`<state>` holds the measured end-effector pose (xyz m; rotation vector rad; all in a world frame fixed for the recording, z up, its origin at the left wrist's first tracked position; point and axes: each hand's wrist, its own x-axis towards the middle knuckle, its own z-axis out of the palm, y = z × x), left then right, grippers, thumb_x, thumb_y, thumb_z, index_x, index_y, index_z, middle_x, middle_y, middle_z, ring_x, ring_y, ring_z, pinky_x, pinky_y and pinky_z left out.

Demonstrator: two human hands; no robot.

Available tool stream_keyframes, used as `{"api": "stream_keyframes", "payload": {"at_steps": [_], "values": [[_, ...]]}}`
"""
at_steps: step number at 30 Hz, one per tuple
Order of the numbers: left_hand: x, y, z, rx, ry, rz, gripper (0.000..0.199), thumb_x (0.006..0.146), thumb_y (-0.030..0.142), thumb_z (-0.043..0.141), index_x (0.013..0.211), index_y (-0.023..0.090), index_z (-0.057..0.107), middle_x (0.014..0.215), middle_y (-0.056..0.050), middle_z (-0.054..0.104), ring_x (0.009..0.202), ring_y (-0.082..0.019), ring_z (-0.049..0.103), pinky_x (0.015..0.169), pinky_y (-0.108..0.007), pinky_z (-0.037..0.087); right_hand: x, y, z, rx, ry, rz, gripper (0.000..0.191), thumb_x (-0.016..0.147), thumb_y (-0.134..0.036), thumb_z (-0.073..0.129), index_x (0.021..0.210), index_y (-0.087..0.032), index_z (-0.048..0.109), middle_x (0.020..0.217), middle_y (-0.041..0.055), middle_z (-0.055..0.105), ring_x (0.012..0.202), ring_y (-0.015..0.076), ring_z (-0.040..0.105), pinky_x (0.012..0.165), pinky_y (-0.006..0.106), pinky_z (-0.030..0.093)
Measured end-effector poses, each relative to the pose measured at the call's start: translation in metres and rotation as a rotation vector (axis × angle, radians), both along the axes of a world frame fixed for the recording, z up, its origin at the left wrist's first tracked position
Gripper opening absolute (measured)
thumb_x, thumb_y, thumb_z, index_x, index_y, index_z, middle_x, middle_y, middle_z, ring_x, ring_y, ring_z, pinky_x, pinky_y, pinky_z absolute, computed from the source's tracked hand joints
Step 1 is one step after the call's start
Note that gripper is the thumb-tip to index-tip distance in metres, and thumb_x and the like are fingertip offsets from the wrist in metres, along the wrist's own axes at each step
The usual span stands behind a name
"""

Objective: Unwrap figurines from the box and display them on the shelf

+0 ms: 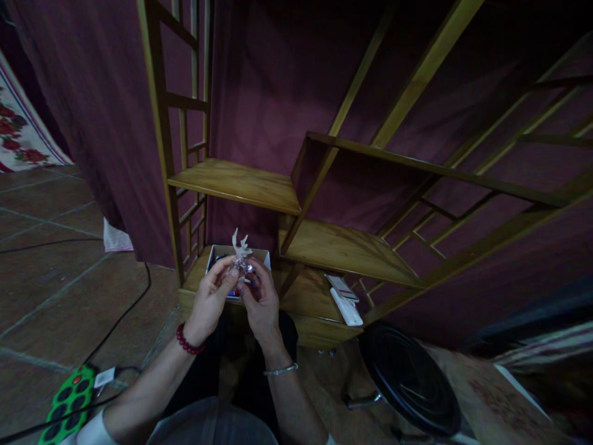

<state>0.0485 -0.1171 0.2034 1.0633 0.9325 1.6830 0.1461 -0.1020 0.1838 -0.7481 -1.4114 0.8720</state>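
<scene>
Between both hands is a small clear ornament with pale, antler-like branches sticking up from it. My left hand, with a red bead bracelet at the wrist, pinches it from the left. On its other side, my right hand, with a silver bangle below it, grips it with thumb and fingers. Just behind and below the hands, a white open box stands on the lowest shelf. Dark, red and blue items show in part inside the box; the hands hide the rest.
The wooden shelf unit has stepped boards above the hands. A white flat object and a grey one lie on the lower shelf. A black round stool stands right; a green power strip with cables lies left.
</scene>
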Motion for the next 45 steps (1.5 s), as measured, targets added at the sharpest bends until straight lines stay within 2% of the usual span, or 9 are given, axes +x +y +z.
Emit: {"api": "stream_keyframes", "payload": {"at_steps": [8,17,26,33,39,45], "values": [[0.002,0.0,-0.002,-0.014,-0.062,-0.039,0.032,0.07,0.031,0.061,0.1,0.019,0.06,0.1,-0.005,0.062,0.091,-0.016,0.056,0.08,-0.026,0.042,0.004,-0.008,0.009,0.06,-0.084,-0.098,0.037,0.076,-0.022,0.054,0.113,-0.024,0.049,0.118,0.0072,0.047,0.104,0.018,0.049,0.084,0.033,0.047],[0.008,-0.001,-0.001,-0.038,-0.088,-0.119,0.038,0.072,0.031,0.059,0.107,0.017,0.057,0.109,-0.008,0.06,0.099,-0.02,0.054,0.087,-0.032,0.041,0.016,-0.016,0.011,0.077,-0.175,-0.195,0.039,0.077,-0.023,0.053,0.115,-0.025,0.049,0.12,0.0071,0.045,0.107,0.019,0.047,0.083,0.033,0.048],[0.017,0.0,0.005,-0.036,-0.101,-0.175,0.035,0.07,0.03,0.062,0.101,0.016,0.061,0.105,-0.009,0.062,0.098,-0.021,0.055,0.086,-0.033,0.041,0.027,-0.018,0.011,0.038,-0.122,-0.194,0.037,0.076,-0.026,0.054,0.113,-0.025,0.051,0.12,0.0081,0.046,0.101,0.0196,0.051,0.078,0.033,0.05],[0.027,0.002,0.013,-0.054,-0.125,-0.233,0.027,0.07,0.028,0.061,0.093,0.016,0.065,0.097,-0.007,0.065,0.093,-0.019,0.057,0.085,-0.031,0.04,0.04,-0.014,0.008,0.011,-0.07,-0.206,0.037,0.077,-0.024,0.053,0.114,-0.022,0.05,0.119,0.0075,0.05,0.104,0.0185,0.051,0.087,0.034,0.045],[0.035,0.004,0.017,-0.043,-0.024,-0.278,0.027,0.071,0.028,0.06,0.094,0.017,0.065,0.099,-0.007,0.064,0.093,-0.019,0.056,0.083,-0.03,0.041,0.052,-0.015,0.012,-0.082,0.028,-0.141,0.036,0.078,-0.029,0.052,0.112,-0.02,0.052,0.115,0.0067,0.055,0.104,0.0192,0.052,0.091,0.037,0.042],[0.042,0.007,0.026,-0.026,0.103,-0.343,0.03,0.07,0.029,0.06,0.098,0.018,0.064,0.096,-0.005,0.065,0.087,-0.017,0.057,0.077,-0.027,0.044,0.063,-0.014,0.014,-0.108,0.137,-0.106,0.035,0.078,-0.03,0.053,0.112,-0.021,0.053,0.115,0.0056,0.056,0.104,0.0192,0.052,0.091,0.038,0.042]]}}
